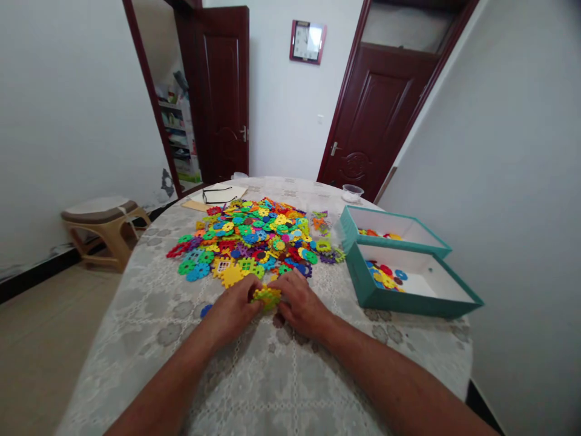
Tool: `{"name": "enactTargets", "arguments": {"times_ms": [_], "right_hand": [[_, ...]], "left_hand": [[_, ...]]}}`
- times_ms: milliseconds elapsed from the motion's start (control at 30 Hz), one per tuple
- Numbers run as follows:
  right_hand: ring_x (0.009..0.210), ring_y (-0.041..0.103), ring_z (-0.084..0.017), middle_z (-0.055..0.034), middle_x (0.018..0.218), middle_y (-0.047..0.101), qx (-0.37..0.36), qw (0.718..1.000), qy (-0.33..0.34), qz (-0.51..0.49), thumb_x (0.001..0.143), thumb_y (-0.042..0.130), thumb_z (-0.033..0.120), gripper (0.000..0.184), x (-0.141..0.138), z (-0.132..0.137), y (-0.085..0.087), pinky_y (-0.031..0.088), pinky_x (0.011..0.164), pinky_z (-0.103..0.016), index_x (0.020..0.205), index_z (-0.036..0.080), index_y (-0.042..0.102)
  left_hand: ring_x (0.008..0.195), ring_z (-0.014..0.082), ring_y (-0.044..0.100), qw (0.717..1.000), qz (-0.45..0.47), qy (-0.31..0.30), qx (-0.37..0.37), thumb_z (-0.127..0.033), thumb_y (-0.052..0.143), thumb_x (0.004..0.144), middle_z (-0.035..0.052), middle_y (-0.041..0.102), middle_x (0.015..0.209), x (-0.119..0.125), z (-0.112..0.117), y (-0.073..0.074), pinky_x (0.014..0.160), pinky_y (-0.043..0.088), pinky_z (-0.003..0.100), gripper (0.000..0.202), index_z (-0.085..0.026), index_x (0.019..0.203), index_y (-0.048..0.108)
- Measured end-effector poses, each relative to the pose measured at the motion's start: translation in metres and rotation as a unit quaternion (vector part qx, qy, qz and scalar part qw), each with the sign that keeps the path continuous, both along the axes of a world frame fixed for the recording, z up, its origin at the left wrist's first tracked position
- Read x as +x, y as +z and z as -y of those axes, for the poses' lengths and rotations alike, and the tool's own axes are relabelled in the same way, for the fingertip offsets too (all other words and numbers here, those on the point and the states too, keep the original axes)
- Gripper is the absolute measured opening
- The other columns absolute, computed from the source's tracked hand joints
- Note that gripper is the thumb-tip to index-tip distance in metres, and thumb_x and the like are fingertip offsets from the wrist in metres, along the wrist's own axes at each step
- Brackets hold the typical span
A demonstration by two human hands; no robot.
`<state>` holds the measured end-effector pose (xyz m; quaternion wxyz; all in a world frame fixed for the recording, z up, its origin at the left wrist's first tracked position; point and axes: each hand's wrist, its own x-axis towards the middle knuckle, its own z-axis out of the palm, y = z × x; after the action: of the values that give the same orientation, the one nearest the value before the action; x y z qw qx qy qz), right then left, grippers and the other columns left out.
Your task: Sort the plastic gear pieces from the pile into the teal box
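Between my two hands is a yellow and yellow-green toothed plastic building piece [267, 297], low over the near side of the table. My left hand [238, 301] is closed on its left end, thumb toward me. At the right end, my right hand [302, 303] grips the same piece with bent fingers. The fingers hide part of it, so I cannot tell how many parts it has. Just beyond lies a large pile of colourful gear-shaped pieces [254, 230]. A yellow toothed plate [232, 275] sits at its near edge. Left of my left hand is a blue piece [206, 310].
Two teal boxes [422, 309] with white insides stand at the right, holding some loose pieces. Glasses [218, 195] rest on paper at the far left. A clear plastic bowl [352, 192] is at the far right. A patterned cloth [290, 393] covers the table. A stool [104, 227] stands left.
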<state>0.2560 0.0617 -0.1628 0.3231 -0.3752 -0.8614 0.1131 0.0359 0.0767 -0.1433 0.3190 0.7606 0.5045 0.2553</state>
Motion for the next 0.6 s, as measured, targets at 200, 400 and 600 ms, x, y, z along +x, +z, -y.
{"name": "enactTargets", "arguments": {"times_ms": [200, 400, 600], "right_hand": [[0.107, 0.056, -0.023, -0.0099, 0.115, 0.061, -0.003, 0.998, 0.044, -0.052, 0.097, 0.047, 0.006, 0.044, -0.001, 0.006, 0.006, 0.05, 0.095, -0.04, 0.136, 0.023, 0.058], [0.105, 0.059, -0.023, -0.0094, 0.112, 0.066, 0.038, 0.997, 0.042, -0.055, 0.096, 0.047, 0.006, 0.042, 0.001, 0.007, 0.006, 0.049, 0.097, -0.041, 0.132, 0.023, 0.059], [0.104, 0.063, -0.024, -0.0112, 0.108, 0.068, 0.035, 0.989, -0.136, -0.053, 0.095, 0.047, 0.009, 0.029, 0.044, -0.013, 0.01, 0.05, 0.095, -0.039, 0.114, 0.018, 0.067]], "left_hand": [[0.086, 0.019, 0.062, 1.0, -0.005, -0.012, -0.027, -0.02, 0.059, 0.082, -0.0005, 0.068, 0.093, -0.004, 0.002, 0.0, 0.074, 0.041, 0.027, 0.042, -0.024, 0.124, 0.057], [0.095, 0.0229, 0.062, 0.999, -0.034, -0.026, 0.025, -0.014, 0.06, 0.078, 0.0039, 0.067, 0.1, -0.006, 0.003, 0.0, 0.085, 0.044, 0.032, 0.027, -0.023, 0.102, 0.07], [0.098, 0.0228, 0.063, 0.998, -0.06, -0.014, 0.03, -0.015, 0.061, 0.08, 0.0041, 0.068, 0.105, -0.004, 0.006, 0.009, 0.086, 0.044, 0.032, 0.021, -0.024, 0.098, 0.068]]}}
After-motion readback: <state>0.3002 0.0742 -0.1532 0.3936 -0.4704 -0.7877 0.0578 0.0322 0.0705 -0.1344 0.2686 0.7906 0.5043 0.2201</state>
